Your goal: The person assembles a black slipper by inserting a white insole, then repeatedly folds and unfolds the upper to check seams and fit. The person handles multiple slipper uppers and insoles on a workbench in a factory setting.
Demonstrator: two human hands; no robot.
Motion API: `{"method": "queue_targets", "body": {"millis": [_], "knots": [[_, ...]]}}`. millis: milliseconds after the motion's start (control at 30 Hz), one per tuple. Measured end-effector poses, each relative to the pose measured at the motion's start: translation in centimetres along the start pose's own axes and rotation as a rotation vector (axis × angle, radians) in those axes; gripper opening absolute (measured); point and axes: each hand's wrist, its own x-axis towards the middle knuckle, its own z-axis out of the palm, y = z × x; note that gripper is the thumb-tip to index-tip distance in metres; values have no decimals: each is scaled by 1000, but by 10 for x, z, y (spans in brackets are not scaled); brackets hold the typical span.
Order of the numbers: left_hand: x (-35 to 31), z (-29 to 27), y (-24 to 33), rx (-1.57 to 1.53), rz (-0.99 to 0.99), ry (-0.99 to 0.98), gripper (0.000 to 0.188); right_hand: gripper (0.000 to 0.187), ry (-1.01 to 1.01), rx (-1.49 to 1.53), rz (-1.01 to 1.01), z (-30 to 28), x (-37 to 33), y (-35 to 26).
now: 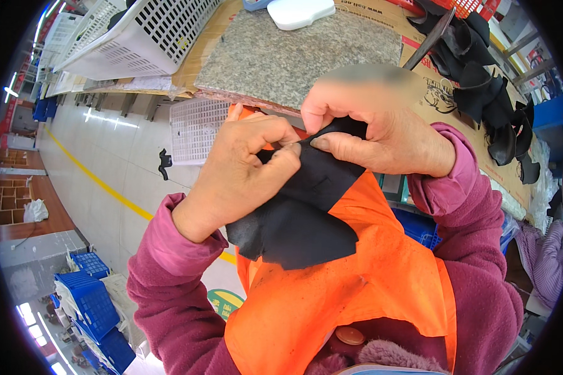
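Observation:
A black piece of leather-like material [306, 228] hangs from both hands over my orange apron [331, 294]. My left hand [247, 159] pinches its upper edge between thumb and bent fingers. Close beside it, almost touching, my right hand [375, 131] pinches the same edge with thumb and forefinger. The back of the right hand is partly blurred. Lower down the piece spreads into a wide flap. Whether it is one layer or several I cannot tell.
Beyond my hands lies a speckled stone slab [300, 56] on a cardboard-covered table, with a white object [300, 12] on it. Black cut pieces [494, 100] pile up at the right. White plastic baskets [150, 37] stand at the left; another basket [197, 128] sits below the table edge.

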Motion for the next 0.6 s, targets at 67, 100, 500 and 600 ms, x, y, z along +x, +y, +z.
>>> {"method": "queue_targets", "body": {"millis": [67,100,500,600], "knots": [[-2,-2,-1,-53,-42,-26,8,22,8,11,7,3,-1,2],[-3,-3,-2,-31,-14,-30,8,21,9,6,-9,4,-1,3],[-35,-21,-71,-879,-224,457,50,19,496,761,230,-8,-12,34],[-55,25,-77,-817,-391,326,54,24,699,1132,332,14,-22,46]]}}
